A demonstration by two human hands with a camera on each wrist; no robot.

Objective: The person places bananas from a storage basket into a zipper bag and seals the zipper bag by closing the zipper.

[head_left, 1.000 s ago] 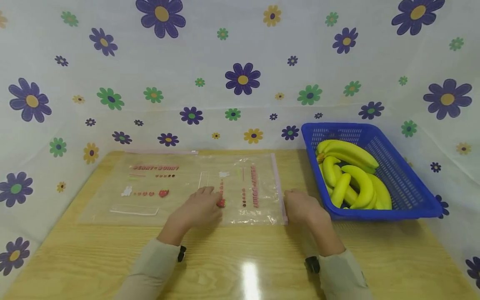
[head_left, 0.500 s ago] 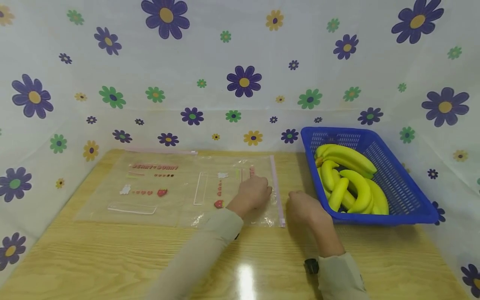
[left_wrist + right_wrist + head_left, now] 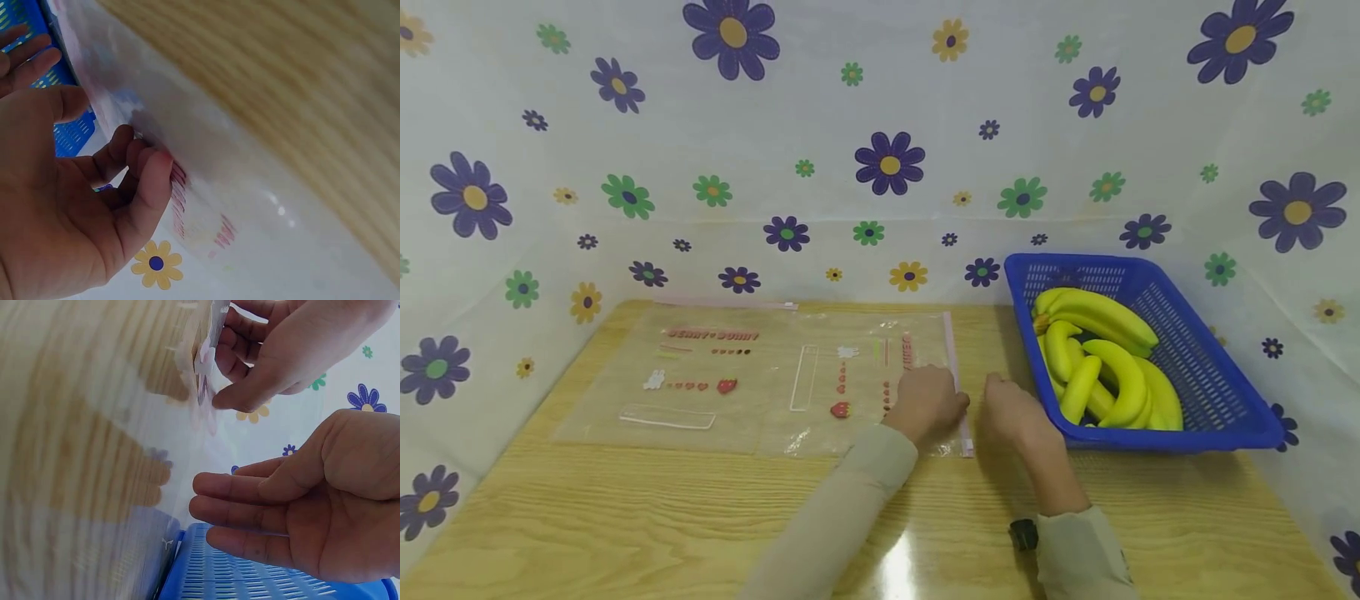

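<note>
On a wooden table (image 3: pixel 662 517), the left hand (image 3: pixel 928 402) is curling fingers at the zip edge (image 3: pixel 950 342) of a clear bag (image 3: pixel 861 382), any grip being unclear, and the right hand (image 3: pixel 1017 415) is extending straight fingers nearby. Another bag (image 3: pixel 692 367) is lying leftward, a blue basket (image 3: pixel 1150 440) of bananas (image 3: pixel 1101 312) standing rightward.

Clear bag (image 3: pixel 865 383) lying flat on the table (image 3: pixel 625 517), with red strawberry (image 3: pixel 840 410), white rabbit (image 3: pixel 847 352) and lettering (image 3: pixel 906 350) prints. Its pink zip edge (image 3: pixel 951 340) (slider (image 3: pixel 967 448) at the near corner) runs along the right side, the left hand (image 3: pixel 929 402) over it, the right hand (image 3: pixel 1012 413) just beside.
</note>
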